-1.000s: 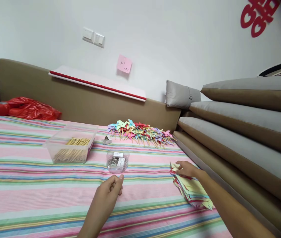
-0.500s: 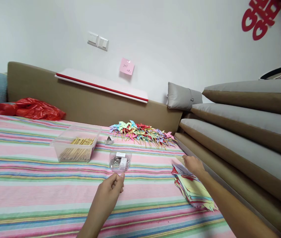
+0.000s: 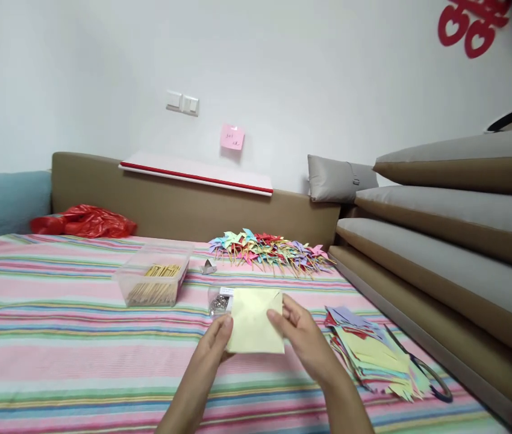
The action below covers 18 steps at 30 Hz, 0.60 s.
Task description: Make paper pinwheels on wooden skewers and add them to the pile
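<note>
Both hands hold one pale yellow paper square (image 3: 256,321) above the striped bed (image 3: 57,337): left hand (image 3: 217,342) pinching its lower left edge, right hand (image 3: 299,328) pinching the right edge. Sheet: judged light, thin, limp, easily creased; best held by edges or corners. Behind it, a clear tub of pins (image 3: 218,301), partly hidden. Right: paper stack (image 3: 373,355), scissors (image 3: 423,371). Left: box of sticks (image 3: 154,283). Further back: pinwheel pile (image 3: 269,250), red bag (image 3: 87,221).
</note>
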Each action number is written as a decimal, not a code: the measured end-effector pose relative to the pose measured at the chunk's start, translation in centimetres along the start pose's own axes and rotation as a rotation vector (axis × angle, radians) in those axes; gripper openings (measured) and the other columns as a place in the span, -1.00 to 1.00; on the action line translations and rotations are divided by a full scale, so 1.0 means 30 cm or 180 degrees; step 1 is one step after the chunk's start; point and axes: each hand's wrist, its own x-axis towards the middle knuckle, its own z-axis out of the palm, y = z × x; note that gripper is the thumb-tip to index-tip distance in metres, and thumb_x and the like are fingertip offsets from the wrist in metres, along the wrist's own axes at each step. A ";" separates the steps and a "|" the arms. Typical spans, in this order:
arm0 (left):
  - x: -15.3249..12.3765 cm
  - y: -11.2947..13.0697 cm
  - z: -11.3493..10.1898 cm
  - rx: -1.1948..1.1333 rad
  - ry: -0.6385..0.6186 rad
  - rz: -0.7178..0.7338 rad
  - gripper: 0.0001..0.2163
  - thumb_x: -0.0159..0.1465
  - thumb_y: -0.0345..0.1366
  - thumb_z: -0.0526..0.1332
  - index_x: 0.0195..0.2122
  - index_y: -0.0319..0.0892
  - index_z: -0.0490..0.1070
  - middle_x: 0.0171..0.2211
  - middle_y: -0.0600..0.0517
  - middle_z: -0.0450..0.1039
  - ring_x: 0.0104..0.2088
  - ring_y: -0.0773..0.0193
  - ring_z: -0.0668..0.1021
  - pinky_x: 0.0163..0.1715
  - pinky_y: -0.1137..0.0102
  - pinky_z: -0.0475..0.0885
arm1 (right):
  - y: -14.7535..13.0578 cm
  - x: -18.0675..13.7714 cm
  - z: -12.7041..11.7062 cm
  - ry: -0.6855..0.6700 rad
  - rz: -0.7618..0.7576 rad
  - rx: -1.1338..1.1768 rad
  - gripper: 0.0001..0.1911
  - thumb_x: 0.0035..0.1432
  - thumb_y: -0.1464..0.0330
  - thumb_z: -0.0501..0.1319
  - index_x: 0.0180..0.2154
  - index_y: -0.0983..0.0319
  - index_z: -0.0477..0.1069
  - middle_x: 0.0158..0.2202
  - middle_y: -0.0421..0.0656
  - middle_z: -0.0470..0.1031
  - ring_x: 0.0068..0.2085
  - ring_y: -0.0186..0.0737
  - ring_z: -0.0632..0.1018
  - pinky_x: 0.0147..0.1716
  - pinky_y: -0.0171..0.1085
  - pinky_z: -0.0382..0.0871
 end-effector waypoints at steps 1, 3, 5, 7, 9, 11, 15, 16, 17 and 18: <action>-0.009 0.004 -0.006 -0.0181 -0.0077 -0.0044 -0.49 0.26 0.14 0.20 0.08 -0.08 0.48 0.00 -0.09 0.60 0.00 0.00 0.59 -0.01 0.22 0.46 | 0.008 -0.003 0.036 -0.0128 0.0041 0.0351 -0.61 0.38 0.12 0.06 0.12 0.14 0.31 -0.06 -0.08 0.59 -0.19 -0.15 0.62 -0.19 -0.20 0.50; -0.018 0.004 -0.021 -0.0292 -0.0144 -0.0106 -0.50 0.19 0.06 0.33 0.06 -0.12 0.51 -0.07 -0.10 0.64 -0.08 0.00 0.62 -0.07 0.24 0.49 | 0.031 -0.002 0.078 -0.0301 0.0191 0.0924 -0.61 0.32 0.15 0.17 0.10 0.16 0.35 -0.06 -0.06 0.59 -0.19 -0.15 0.62 -0.18 -0.21 0.48; -0.017 -0.005 -0.035 -0.0234 -0.0114 -0.0183 -0.52 0.14 -0.02 0.41 0.01 -0.18 0.55 -0.15 -0.13 0.66 -0.19 0.03 0.65 -0.19 0.29 0.52 | 0.052 0.002 0.092 -0.0346 0.0331 0.1177 -0.61 0.28 0.18 0.24 0.08 0.18 0.39 -0.06 -0.06 0.59 -0.18 -0.15 0.61 -0.18 -0.23 0.47; -0.013 -0.016 -0.044 -0.0177 -0.0027 -0.0230 -0.54 0.12 -0.06 0.44 -0.03 -0.23 0.57 -0.22 -0.14 0.68 -0.26 0.06 0.65 -0.30 0.33 0.51 | 0.065 -0.001 0.097 -0.0299 0.0439 0.1243 -0.60 0.28 0.18 0.24 0.10 0.18 0.39 -0.06 -0.06 0.60 -0.18 -0.15 0.61 -0.20 -0.23 0.46; -0.009 -0.023 -0.042 -0.0213 0.0139 -0.0249 -0.56 0.11 -0.08 0.44 -0.05 -0.23 0.58 -0.24 -0.13 0.68 -0.27 0.07 0.65 -0.33 0.35 0.51 | 0.065 -0.013 0.104 -0.0190 0.0522 0.1336 -0.58 0.28 0.18 0.24 0.12 0.16 0.37 -0.06 -0.06 0.60 -0.17 -0.13 0.62 -0.21 -0.22 0.47; -0.007 -0.023 -0.033 -0.0325 0.0363 -0.0252 -0.56 0.10 -0.08 0.45 -0.05 -0.21 0.58 -0.23 -0.12 0.68 -0.25 0.07 0.66 -0.31 0.35 0.52 | 0.060 -0.032 0.116 -0.0020 0.0604 0.1407 -0.54 0.25 0.19 0.27 0.15 0.14 0.35 -0.06 -0.07 0.60 -0.16 -0.11 0.62 -0.20 -0.21 0.49; -0.008 -0.021 -0.017 -0.0449 0.0677 -0.0205 -0.55 0.08 -0.08 0.46 -0.05 -0.19 0.56 -0.21 -0.10 0.68 -0.26 0.07 0.66 -0.27 0.31 0.55 | 0.058 -0.064 0.135 0.0366 0.0858 0.1600 -0.44 0.12 0.16 0.37 0.12 0.15 0.34 -0.10 -0.09 0.61 -0.20 -0.11 0.62 -0.20 -0.17 0.52; -0.007 -0.021 -0.017 -0.0426 0.0702 -0.0185 -0.55 0.08 -0.08 0.46 -0.05 -0.18 0.55 -0.22 -0.09 0.68 -0.27 0.08 0.66 -0.27 0.31 0.55 | 0.063 -0.067 0.135 0.0459 0.0881 0.1612 -0.42 0.10 0.14 0.38 0.10 0.16 0.35 -0.13 -0.09 0.61 -0.22 -0.11 0.61 -0.21 -0.17 0.51; -0.007 -0.022 -0.018 -0.0364 0.0697 -0.0165 -0.57 0.09 -0.08 0.45 -0.06 -0.18 0.55 -0.25 -0.07 0.67 -0.28 0.09 0.65 -0.29 0.32 0.55 | 0.070 -0.069 0.134 0.0552 0.0876 0.1572 -0.42 0.09 0.12 0.39 0.09 0.17 0.35 -0.17 -0.10 0.60 -0.23 -0.12 0.60 -0.22 -0.18 0.50; -0.007 -0.023 -0.021 -0.0255 0.0671 -0.0139 -0.59 0.10 -0.08 0.45 -0.09 -0.19 0.55 -0.29 -0.05 0.67 -0.31 0.12 0.64 -0.32 0.34 0.54 | 0.079 -0.070 0.131 0.0635 0.0858 0.1479 -0.41 0.09 0.10 0.38 0.09 0.18 0.35 -0.22 -0.13 0.59 -0.26 -0.14 0.58 -0.24 -0.20 0.48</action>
